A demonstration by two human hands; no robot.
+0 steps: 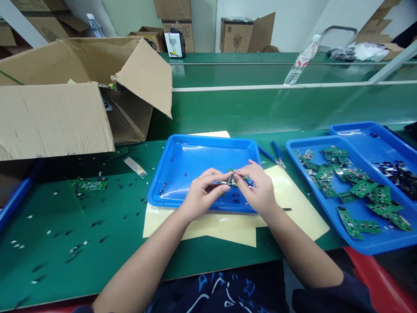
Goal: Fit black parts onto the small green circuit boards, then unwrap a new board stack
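My left hand (206, 191) is closed in a pinch over the near part of a blue tray (202, 150). Facing it, my right hand (259, 188) pinches too, and the fingertips of both meet. A thin grey piece (230, 178) shows between them, too small to name. Green bits of a circuit board (232, 171) appear around the fingers; whether it is held or lies in the tray I cannot tell. Small dark parts (236, 201) lie in the tray below my hands, and others sit along its left side.
Cutters with blue handles (277, 155) lie behind my right hand. Yellowish paper (293, 204) sticks out under the tray. On the right, a blue tray (361, 248) holds several circuit boards (361, 188). A big cardboard box (52, 117) stands at left; small bits litter the green table (124, 252).
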